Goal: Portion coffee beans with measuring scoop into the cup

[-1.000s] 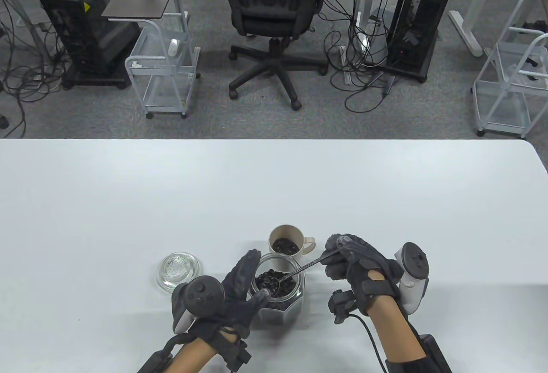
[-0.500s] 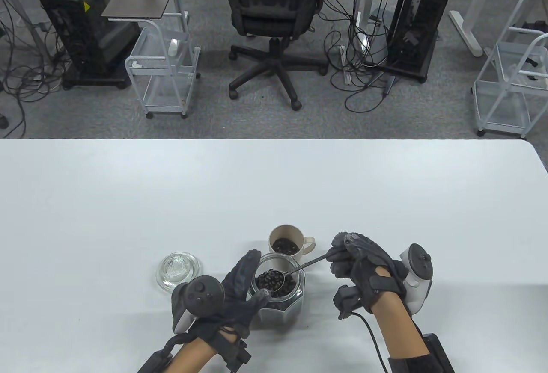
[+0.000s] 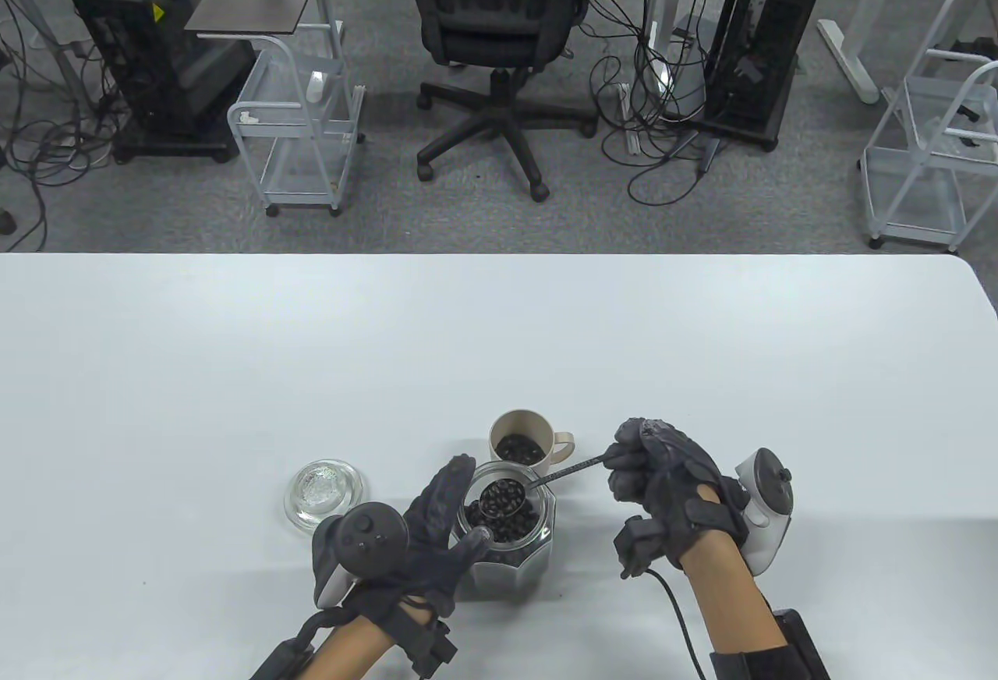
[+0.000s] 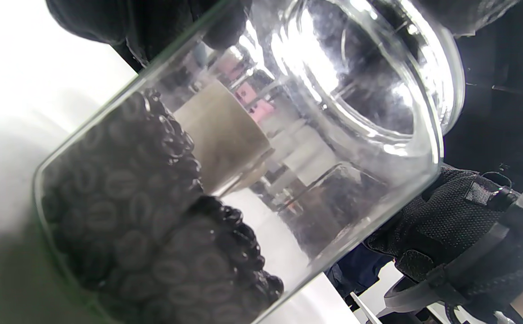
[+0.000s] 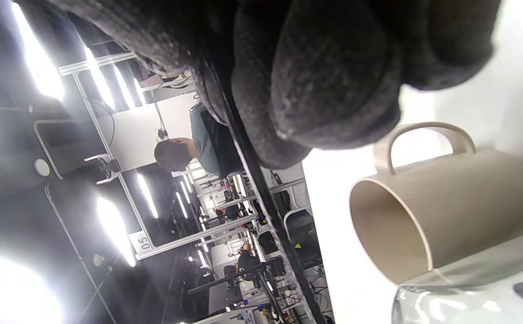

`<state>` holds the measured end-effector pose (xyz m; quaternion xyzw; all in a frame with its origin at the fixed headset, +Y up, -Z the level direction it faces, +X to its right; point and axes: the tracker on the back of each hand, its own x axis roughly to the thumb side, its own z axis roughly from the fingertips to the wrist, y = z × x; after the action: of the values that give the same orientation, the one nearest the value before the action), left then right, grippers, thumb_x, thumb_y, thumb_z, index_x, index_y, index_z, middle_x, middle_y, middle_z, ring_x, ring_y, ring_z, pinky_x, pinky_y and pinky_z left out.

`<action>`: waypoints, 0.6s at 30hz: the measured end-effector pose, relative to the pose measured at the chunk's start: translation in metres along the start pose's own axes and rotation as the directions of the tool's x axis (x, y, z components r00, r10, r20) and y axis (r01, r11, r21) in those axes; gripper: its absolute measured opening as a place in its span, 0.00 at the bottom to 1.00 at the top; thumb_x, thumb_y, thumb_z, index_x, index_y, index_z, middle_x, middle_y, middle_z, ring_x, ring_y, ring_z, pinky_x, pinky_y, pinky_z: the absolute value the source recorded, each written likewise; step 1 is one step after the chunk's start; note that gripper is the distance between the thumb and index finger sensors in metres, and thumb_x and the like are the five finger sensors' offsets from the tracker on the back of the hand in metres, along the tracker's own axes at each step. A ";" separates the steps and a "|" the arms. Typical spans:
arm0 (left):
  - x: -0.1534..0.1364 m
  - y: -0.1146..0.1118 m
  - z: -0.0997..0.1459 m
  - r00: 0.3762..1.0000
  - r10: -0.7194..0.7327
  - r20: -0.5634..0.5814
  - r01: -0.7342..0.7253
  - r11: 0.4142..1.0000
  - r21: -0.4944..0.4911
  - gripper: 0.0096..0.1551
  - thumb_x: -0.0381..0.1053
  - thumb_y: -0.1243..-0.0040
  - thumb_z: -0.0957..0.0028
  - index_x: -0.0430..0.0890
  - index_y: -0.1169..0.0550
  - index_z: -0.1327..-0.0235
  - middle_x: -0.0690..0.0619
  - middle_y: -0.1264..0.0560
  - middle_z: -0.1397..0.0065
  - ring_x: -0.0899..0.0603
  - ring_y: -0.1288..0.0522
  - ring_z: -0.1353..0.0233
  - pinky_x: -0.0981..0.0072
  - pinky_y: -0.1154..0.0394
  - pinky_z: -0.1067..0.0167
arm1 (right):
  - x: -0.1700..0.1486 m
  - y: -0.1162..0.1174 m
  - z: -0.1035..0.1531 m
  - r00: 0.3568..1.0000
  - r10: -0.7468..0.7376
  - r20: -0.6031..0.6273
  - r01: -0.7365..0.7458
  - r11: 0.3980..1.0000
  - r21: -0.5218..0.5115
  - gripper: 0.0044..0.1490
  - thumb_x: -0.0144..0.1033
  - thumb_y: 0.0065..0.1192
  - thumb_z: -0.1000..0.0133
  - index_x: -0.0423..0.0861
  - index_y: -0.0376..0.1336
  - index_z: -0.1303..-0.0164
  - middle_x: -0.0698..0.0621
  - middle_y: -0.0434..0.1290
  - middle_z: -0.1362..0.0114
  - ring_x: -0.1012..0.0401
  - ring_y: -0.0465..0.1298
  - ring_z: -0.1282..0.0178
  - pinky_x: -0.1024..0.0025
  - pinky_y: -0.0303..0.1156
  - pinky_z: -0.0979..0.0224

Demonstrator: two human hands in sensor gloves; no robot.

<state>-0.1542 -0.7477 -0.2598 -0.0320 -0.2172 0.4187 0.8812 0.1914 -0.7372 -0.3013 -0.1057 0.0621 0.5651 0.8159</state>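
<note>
1. Near the table's [image 3: 234, 368] front edge, your left hand [image 3: 421, 532] wraps the glass jar [image 3: 511, 555].
2. Behind it, the beige cup [image 3: 518, 442] holds beans.
3. Your right hand [image 3: 663, 477] pinches the loaded measuring scoop [image 3: 503, 497] above the jar's mouth.

table view bright, even | wrist views: glare, close blur

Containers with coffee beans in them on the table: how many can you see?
2. The glass jar, held by the left hand, and the beige cup just behind it. The scoop over the jar, held by the right hand, also carries beans.
</note>
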 end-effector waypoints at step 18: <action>0.000 0.000 0.000 1.000 0.000 -0.002 0.000 1.000 -0.003 0.56 0.77 0.57 0.53 0.50 0.55 0.19 0.36 0.48 0.16 0.22 0.39 0.21 0.27 0.41 0.31 | 0.007 -0.021 0.003 0.985 -0.173 0.027 0.175 0.979 -0.107 0.25 0.43 0.56 0.39 0.41 0.67 0.39 0.37 0.77 0.45 0.46 0.82 0.58 0.48 0.74 0.48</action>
<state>-0.1543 -0.7477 -0.2601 -0.0338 -0.2171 0.4182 0.8814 0.2130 -0.7372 -0.2974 -0.1502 0.0147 0.4949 0.8557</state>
